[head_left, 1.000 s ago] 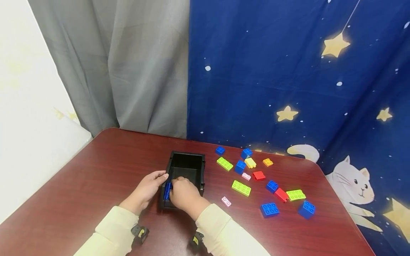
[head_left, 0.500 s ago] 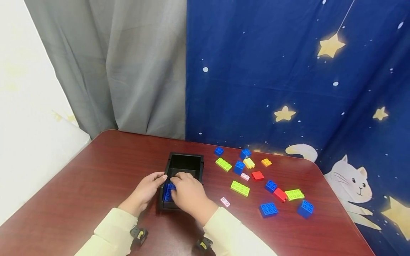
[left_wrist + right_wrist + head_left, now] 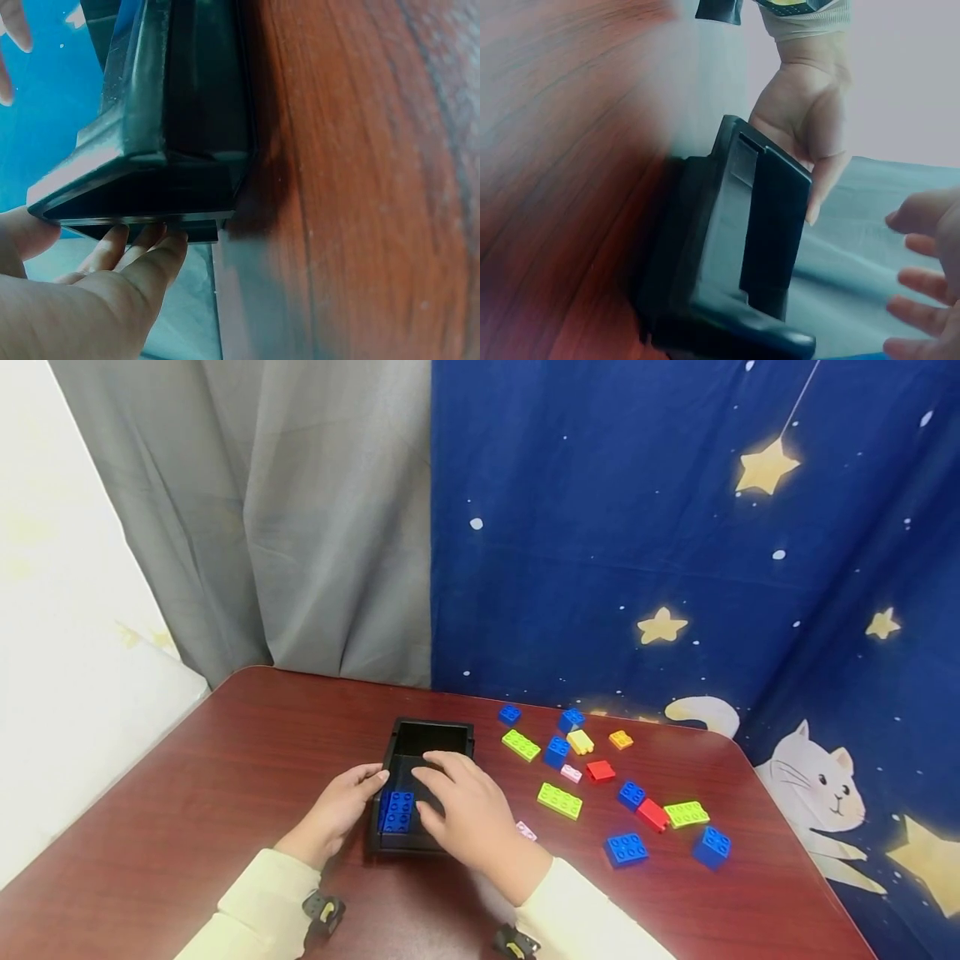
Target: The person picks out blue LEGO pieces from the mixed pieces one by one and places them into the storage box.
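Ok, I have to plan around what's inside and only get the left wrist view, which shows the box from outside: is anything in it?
Observer: Yes, the head view shows a blue brick lying studs up in the box, at the end nearest the person.

Operator: I barely see the right hand. Is it carrying anything?

Observer: No, the head and right wrist views show its fingers apart with nothing between them.

Operator: And are there any bricks outside the box?

Observer: Yes, the head view shows loose bricks scattered on the table, on the person's right of the box.
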Available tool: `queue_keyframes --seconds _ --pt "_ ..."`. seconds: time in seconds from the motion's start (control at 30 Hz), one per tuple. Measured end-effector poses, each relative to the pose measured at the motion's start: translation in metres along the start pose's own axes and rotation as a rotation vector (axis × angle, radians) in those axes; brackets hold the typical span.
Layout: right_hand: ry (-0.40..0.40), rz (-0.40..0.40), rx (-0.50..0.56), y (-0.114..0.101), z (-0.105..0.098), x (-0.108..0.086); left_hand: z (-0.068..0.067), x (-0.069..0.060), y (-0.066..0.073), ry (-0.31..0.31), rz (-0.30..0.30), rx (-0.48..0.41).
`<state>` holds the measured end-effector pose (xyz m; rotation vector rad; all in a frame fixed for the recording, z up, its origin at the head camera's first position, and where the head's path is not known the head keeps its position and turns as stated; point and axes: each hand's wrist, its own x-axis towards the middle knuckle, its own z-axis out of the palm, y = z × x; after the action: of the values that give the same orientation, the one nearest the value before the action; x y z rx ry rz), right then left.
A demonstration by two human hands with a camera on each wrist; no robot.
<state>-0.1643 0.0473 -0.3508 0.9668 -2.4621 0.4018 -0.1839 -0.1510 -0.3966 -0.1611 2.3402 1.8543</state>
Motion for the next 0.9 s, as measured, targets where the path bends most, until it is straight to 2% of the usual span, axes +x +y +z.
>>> queue_keyframes --seconds 0.17,0.4,0.9 --pt "0.047 -0.067 0.045 0.007 -0.007 -0.01 0.0 0.0 0.001 0.001 -0.003 -0.008" --pt "0.122 -0.129 0.042 0.02 -0.014 -0.028 0.0 0.0 0.001 -0.012 0.007 -0.014" --pt "0.14 -0.063 0.037 0.039 -0.024 -0.062 -0.001 -0.001 0.002 -0.017 -0.002 0.009"
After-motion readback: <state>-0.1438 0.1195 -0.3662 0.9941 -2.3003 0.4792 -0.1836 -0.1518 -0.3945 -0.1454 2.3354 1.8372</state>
